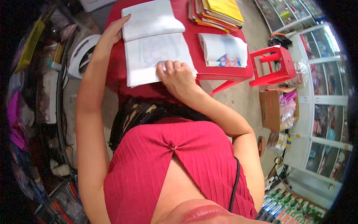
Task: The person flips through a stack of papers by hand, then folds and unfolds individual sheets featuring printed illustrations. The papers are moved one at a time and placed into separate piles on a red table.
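A stack of thin white sheets (143, 72), paper or plastic, lies on the red table (115, 61). Its upper half looks folded back, and faint printing shows through the lower part. My left hand (116, 31) rests along the stack's upper left edge, one finger stretched out onto the top sheet (149, 18) and the others partly hidden. On the lower right part of the stack presses my right hand (177, 78), its fingers curled and close together. A small greyish patch shows by its fingertips; I cannot make out what it is.
A folded white printed piece (223, 50) lies to the right, below a yellow and red pile (218, 13). Beside the table stand a red stool (274, 67) and a cardboard box (272, 110). Glass cabinets (324, 78) line the right; a white chair (80, 56) is at left.
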Tool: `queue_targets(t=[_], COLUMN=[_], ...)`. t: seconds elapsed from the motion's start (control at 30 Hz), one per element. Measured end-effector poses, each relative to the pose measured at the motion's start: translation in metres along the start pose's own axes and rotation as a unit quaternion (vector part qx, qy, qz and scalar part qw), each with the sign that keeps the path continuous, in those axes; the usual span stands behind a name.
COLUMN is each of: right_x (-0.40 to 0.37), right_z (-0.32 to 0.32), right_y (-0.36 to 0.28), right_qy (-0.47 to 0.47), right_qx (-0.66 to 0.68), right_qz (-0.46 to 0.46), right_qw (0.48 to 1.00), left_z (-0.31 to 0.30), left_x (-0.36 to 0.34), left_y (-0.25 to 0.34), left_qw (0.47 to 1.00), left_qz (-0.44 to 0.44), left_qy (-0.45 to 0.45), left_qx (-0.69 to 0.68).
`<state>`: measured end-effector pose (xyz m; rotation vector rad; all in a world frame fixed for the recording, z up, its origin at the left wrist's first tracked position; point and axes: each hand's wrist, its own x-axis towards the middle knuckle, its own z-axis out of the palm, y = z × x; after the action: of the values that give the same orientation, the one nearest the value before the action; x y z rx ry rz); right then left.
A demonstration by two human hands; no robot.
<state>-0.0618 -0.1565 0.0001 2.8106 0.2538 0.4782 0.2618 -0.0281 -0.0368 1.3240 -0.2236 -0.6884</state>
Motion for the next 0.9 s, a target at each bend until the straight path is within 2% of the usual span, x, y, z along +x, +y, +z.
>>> queue_targets(t=[0.03, 0.1, 0.2, 0.27, 0.43, 0.67, 0.73, 0.8, 0.87, 0.9], right_x=[0.000, -0.001, -0.002, -0.002, -0.001, -0.002, -0.002, -0.004, -0.009, -0.012], right_z=[0.001, 0.002, 0.007, 0.007, 0.007, 0.004, 0.001, -0.001, -0.006, -0.009], right_y=[0.000, -0.002, -0.004, -0.005, -0.003, -0.004, -0.001, 0.006, 0.018, 0.025], right_qy=[-0.001, -0.004, 0.006, 0.012, 0.017, 0.017, 0.017, 0.020, 0.013, 0.043], right_qx=[-0.008, -0.009, -0.015, -0.020, -0.012, -0.009, 0.002, 0.014, 0.089, 0.119], right_qz=[-0.011, -0.002, 0.001, -0.003, -0.010, -0.009, -0.011, -0.017, -0.022, -0.033], right_qw=[1.000, 1.000, 1.000, 1.000, 1.000, 1.000, 1.000, 1.000, 0.996, 0.991], left_z=[0.001, 0.001, -0.010, -0.009, -0.019, -0.008, -0.009, 0.004, 0.010, 0.010], left_x=[0.001, 0.003, 0.020, 0.022, 0.037, 0.027, 0.028, 0.019, 0.016, 0.021], left_y=[0.001, 0.001, 0.001, 0.005, 0.005, 0.007, 0.003, 0.009, 0.009, 0.008], left_qw=[1.000, 0.997, 0.995, 0.995, 0.994, 0.997, 1.000, 0.999, 0.996, 0.995], left_qz=[0.000, 0.004, -0.020, -0.020, -0.066, -0.063, 0.015, 0.046, 0.075, 0.083], left_qy=[-0.010, -0.003, 0.015, 0.046, -0.012, -0.015, 0.003, 0.016, 0.031, 0.028], left_qx=[0.004, -0.078, -0.095, -0.087, -0.085, -0.030, -0.004, 0.019, 0.041, 0.048])
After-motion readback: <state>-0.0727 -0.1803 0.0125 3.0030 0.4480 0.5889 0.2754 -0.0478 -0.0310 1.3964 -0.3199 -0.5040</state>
